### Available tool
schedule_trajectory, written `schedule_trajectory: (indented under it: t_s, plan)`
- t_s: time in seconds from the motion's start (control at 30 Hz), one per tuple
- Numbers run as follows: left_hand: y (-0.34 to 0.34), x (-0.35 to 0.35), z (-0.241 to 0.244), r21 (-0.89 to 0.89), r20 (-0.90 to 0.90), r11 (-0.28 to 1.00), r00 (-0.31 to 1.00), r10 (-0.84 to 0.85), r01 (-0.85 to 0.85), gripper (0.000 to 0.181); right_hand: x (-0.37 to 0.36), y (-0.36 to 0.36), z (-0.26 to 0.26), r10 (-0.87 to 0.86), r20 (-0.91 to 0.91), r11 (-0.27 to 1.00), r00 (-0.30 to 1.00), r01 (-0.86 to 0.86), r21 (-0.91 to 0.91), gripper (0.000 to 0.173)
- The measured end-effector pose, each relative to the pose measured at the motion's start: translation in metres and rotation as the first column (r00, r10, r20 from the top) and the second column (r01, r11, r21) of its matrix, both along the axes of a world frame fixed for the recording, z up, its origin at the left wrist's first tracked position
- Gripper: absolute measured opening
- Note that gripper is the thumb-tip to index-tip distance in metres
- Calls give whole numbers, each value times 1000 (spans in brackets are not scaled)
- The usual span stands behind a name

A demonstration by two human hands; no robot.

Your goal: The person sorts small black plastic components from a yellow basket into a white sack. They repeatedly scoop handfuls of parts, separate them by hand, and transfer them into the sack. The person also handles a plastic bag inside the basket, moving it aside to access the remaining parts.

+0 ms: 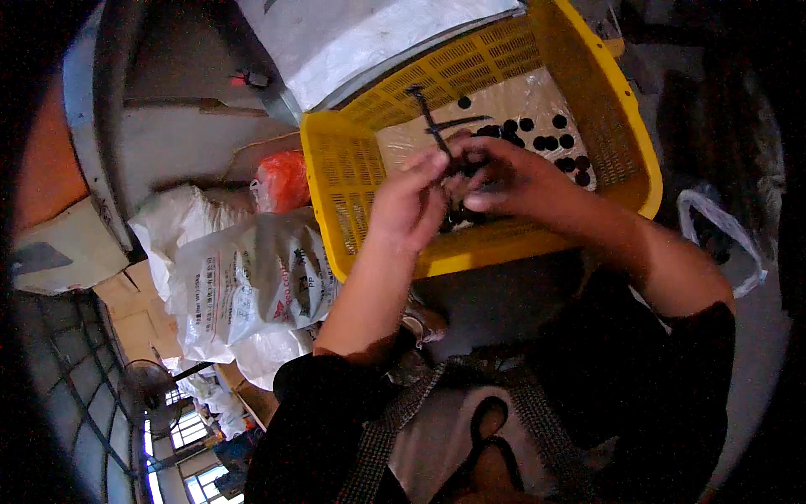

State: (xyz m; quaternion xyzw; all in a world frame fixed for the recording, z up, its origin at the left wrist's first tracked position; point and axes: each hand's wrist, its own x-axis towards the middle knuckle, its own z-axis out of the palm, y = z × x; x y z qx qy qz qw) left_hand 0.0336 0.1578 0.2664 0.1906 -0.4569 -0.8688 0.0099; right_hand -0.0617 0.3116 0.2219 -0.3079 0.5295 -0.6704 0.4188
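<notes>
Above a yellow perforated plastic crate (631, 120), both hands meet around a thin black branched piece (427, 114), perhaps a plastic moulding sprue. My left hand (412, 195) pinches its stem between thumb and fingers. My right hand (504, 170) curls at the lower end of the piece, around a dark part that its fingers mostly hide. On the light brown sheet (409, 138) lining the crate lie several small round black discs (560, 121), most of them towards the right side. The forearms and hands cover the crate's near middle.
White printed sacks (252, 283) stand left of the crate, with a red plastic bag (281, 179) behind them. A white-covered surface (378, 44) adjoins the crate's far side. Cardboard (141, 309) and a fan (150, 387) are farther left. A clear plastic bag (721, 239) lies at right.
</notes>
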Motion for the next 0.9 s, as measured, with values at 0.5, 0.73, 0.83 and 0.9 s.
schedule_trajectory:
  t_s: [0.5,0.73,0.83,0.9]
  plan:
    - [-42,87,65,-932,-294,128,912,285,-340,15,5,-4,-41,-55,526,972,849,-75,224,30]
    - [-209,284,196,-725,-548,-689,599,584,8,20,-1,41,-25,-288,608,956,740,257,139,25]
    - [-256,360,232,-464,-288,-599,529,799,653,30,-18,89,-16,-552,420,830,720,521,199,25]
    - [-279,357,237,-709,-266,-519,499,824,478,34,-44,168,-40,-674,242,734,698,669,116,32]
